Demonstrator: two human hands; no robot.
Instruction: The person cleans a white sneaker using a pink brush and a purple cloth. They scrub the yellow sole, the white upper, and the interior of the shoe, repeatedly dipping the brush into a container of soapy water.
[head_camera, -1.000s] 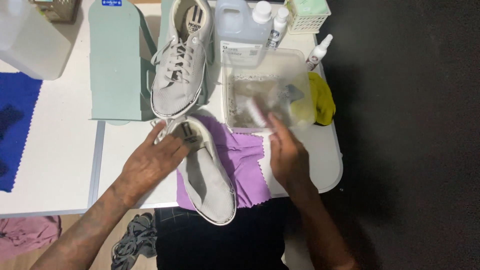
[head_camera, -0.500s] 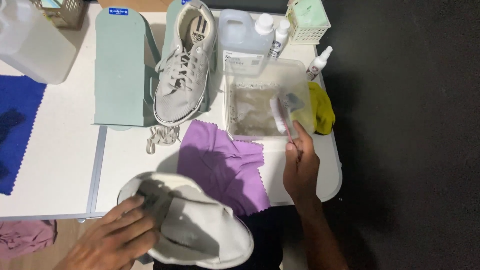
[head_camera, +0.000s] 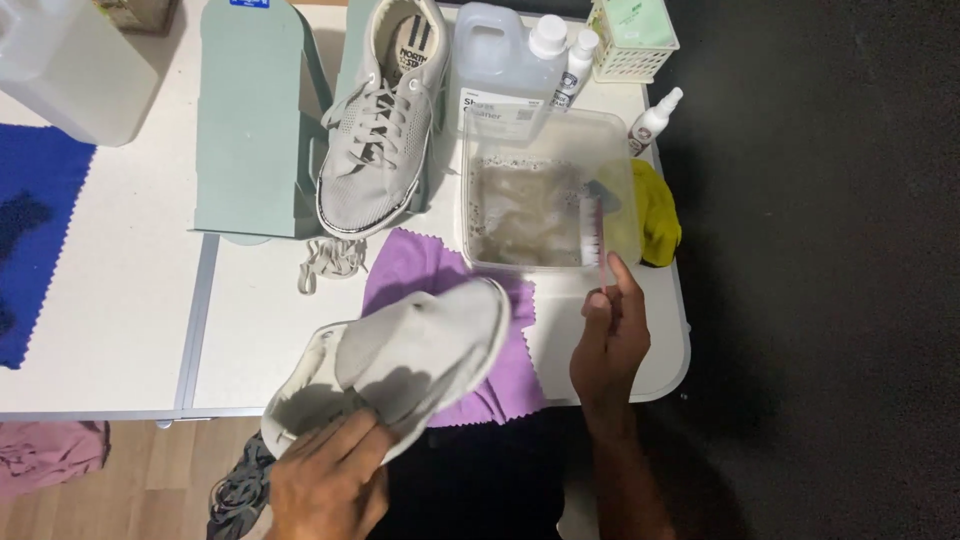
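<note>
My left hand (head_camera: 325, 480) grips a pale grey unlaced sneaker (head_camera: 400, 360) by its heel end, lifted off the table and tilted on its side over a purple cloth (head_camera: 440, 275). My right hand (head_camera: 610, 335) holds the thin handle of a brush (head_camera: 598, 225) whose head dips into a clear plastic tub (head_camera: 545, 205) of cloudy water. A second grey sneaker (head_camera: 375, 140), laced, lies on a pale green mat (head_camera: 250, 120) at the back.
A loose lace (head_camera: 330, 262) lies by the mat. A large clear cleaner jug (head_camera: 500, 65), small spray bottles (head_camera: 655, 118), a green basket (head_camera: 632, 38) and a yellow cloth (head_camera: 655, 210) stand around the tub. A blue cloth (head_camera: 35, 230) covers the left; the table's edge is near me.
My left hand lifted the sneaker off the purple cloth and turned it toward me. My right hand moved back along the tub's near right corner, still holding the brush in the water.
</note>
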